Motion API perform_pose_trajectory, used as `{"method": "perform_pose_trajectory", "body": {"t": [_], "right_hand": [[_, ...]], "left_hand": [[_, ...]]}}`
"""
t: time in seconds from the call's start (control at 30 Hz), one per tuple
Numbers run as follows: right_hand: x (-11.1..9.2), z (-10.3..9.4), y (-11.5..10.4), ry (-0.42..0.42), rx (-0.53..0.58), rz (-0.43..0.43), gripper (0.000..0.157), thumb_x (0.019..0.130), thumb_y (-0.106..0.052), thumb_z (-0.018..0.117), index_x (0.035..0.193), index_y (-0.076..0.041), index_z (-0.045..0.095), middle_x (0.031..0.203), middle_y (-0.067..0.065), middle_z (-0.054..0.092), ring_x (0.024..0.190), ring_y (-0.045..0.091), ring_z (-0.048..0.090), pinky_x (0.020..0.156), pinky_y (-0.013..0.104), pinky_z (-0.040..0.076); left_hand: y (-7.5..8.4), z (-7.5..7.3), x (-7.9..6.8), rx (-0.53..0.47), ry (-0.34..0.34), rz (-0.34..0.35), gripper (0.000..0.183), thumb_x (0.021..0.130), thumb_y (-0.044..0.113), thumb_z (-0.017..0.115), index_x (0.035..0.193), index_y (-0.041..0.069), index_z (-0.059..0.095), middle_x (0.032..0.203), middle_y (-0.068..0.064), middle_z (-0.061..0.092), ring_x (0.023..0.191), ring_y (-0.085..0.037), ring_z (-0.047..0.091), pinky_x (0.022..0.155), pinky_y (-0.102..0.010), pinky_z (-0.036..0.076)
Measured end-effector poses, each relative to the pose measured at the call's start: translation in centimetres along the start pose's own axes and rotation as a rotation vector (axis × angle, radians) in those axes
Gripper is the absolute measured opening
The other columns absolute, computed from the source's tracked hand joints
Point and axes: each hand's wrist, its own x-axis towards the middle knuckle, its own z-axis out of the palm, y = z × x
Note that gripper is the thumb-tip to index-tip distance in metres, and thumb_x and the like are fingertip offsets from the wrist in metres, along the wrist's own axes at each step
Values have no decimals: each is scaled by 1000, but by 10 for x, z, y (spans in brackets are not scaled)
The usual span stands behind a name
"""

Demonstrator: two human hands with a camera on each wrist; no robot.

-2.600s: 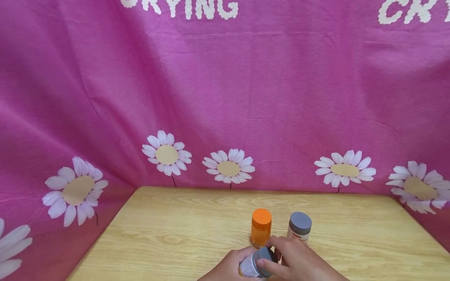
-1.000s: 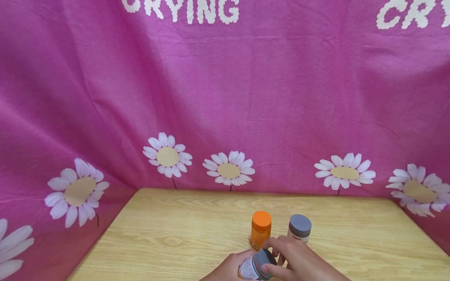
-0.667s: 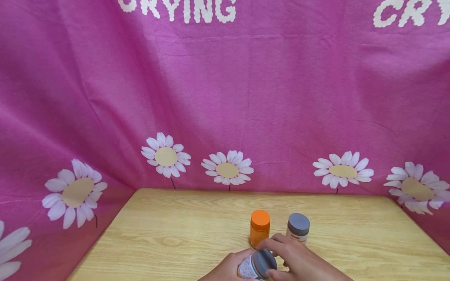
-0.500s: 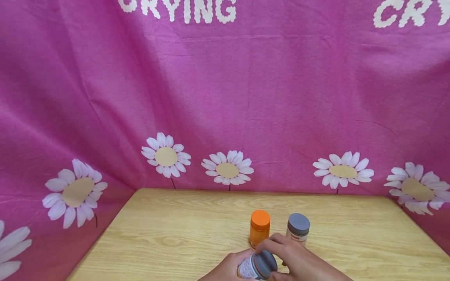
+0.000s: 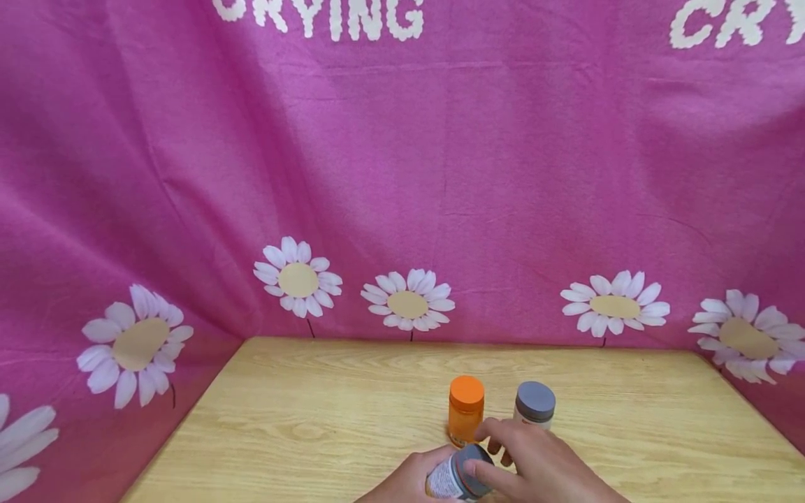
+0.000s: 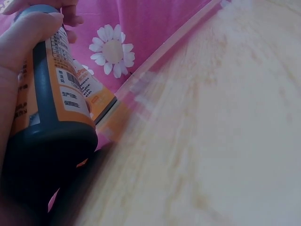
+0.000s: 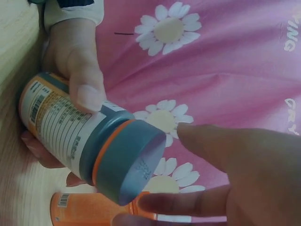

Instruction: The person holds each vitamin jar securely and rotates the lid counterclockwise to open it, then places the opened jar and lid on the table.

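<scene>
My left hand (image 5: 415,478) grips a tilted supplement bottle (image 7: 66,120) with a white and orange label; its thumb lies along the side in the right wrist view. A grey-green cap (image 7: 129,162) sits on the bottle, with an orange ring (image 7: 104,153) below it. My right hand (image 5: 534,457) is at the cap with thumb and fingers spread apart. In the right wrist view a small gap shows between its thumb and the cap; whether any fingertip touches the cap I cannot tell. The left wrist view shows the bottle's dark base (image 6: 49,141).
Just behind the hands an orange jar (image 5: 467,409) with an orange lid stands upright on the wood-grain table (image 5: 283,419). To its right is a white jar with a grey lid (image 5: 535,402), partly hidden by my right hand. A pink cloth (image 5: 440,154) with daisies hangs behind.
My right hand's fingers have shifted from across the cap's far edge to the right and away from it. The left hand and bottle have barely moved; both standing jars are unchanged.
</scene>
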Motion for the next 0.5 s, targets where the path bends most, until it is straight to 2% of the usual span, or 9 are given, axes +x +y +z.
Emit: {"method": "perform_pose_trajectory", "body": {"t": [0.17, 0.27, 0.33, 0.5], "right_hand": [[3, 3, -2, -9, -28, 147, 41, 80, -62, 50, 84, -23, 60, 66, -13, 50, 55, 0, 45, 47, 23, 37], [4, 5, -2, -27, -33, 167, 42, 79, -63, 49, 79, -23, 60, 62, -12, 48, 54, 2, 45, 47, 24, 37], [5, 5, -2, -48, -11, 163, 42, 79, -62, 50, 79, -22, 60, 61, -12, 49, 54, 3, 45, 46, 24, 37], [4, 4, 2, -60, 40, 80, 40, 80, -57, 55, 87, -18, 61, 66, -16, 54, 55, -1, 47, 49, 22, 40]], "left_hand": [[1, 0, 0, 16, 2, 10, 42, 85, 32, 61, 124, 25, 47, 107, 8, 61, 90, -5, 58, 81, -22, 45], [1, 1, -1, 23, 9, 14, 42, 85, 31, 62, 123, 24, 48, 106, 8, 61, 89, -5, 58, 80, -22, 45], [1, 1, -1, 37, 17, 23, 41, 84, 30, 62, 123, 23, 49, 105, 8, 61, 88, -4, 57, 79, -22, 45], [1, 0, -1, 78, 32, 32, 41, 84, 26, 63, 122, 22, 49, 102, 10, 60, 85, -2, 56, 77, -21, 45]]}}
